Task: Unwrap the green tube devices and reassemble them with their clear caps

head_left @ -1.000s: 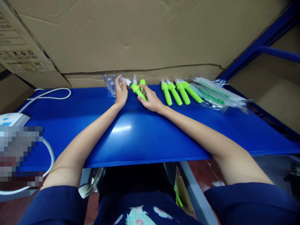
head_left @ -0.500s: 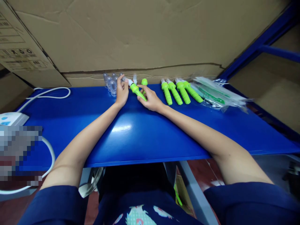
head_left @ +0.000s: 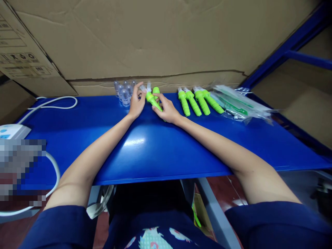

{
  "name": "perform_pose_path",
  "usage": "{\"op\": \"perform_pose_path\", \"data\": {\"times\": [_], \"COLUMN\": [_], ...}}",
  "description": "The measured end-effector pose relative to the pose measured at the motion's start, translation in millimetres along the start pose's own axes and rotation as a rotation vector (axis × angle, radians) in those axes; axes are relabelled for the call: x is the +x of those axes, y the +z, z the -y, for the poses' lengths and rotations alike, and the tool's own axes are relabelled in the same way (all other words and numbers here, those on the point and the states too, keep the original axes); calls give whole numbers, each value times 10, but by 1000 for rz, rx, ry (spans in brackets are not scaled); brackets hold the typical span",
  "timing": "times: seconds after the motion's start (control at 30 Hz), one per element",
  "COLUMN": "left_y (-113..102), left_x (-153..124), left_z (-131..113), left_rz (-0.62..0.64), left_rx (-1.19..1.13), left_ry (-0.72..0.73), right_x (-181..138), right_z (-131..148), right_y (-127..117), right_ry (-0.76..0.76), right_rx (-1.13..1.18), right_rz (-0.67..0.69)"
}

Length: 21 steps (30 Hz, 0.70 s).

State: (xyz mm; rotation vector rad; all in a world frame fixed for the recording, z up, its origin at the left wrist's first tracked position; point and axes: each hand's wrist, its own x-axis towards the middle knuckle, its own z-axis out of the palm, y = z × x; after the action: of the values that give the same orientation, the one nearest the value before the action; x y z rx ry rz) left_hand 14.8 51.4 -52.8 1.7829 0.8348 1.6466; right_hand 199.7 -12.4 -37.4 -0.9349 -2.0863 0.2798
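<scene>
My right hand (head_left: 167, 110) grips a lime-green handle-shaped tool (head_left: 153, 100) near the far edge of the blue table (head_left: 155, 145). My left hand (head_left: 136, 102) pinches the clear cap at the tool's tip, close to its white end. Just left of my left hand stand several small clear caps (head_left: 124, 91). One more clear cap and a green piece (head_left: 156, 90) stand right behind the held tool.
Several finished green tools (head_left: 198, 101) lie in a row right of my hands, with clear plastic bags (head_left: 238, 103) beyond them. A white cable (head_left: 55, 102) and a white device (head_left: 11, 130) lie at the left. Cardboard boxes (head_left: 155, 41) wall the table's back.
My left hand has moved slightly right, from the clear caps onto the tool's tip, and the white end is now covered by the clear cap and my fingers. The right hand has held still.
</scene>
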Motion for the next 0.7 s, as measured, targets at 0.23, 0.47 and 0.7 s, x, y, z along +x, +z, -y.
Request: {"op": "perform_pose_path", "data": {"times": [0.23,0.47,0.7], "left_y": [-11,-29,-10], "left_x": [-8,3,-23], "left_z": [-87,-137,-172], "left_rz": [-7,28,24], "left_rx": [-20,-20,-66], "left_ry": [-68,-98,-141], "right_x": [-11,-17,-22], "right_z": [45,64,82], "right_y": [-13,-12,-40], "right_ry": [28,52,61], "right_rx": [-7,-16,-2], "right_rz": [-9,-17,-8]}}
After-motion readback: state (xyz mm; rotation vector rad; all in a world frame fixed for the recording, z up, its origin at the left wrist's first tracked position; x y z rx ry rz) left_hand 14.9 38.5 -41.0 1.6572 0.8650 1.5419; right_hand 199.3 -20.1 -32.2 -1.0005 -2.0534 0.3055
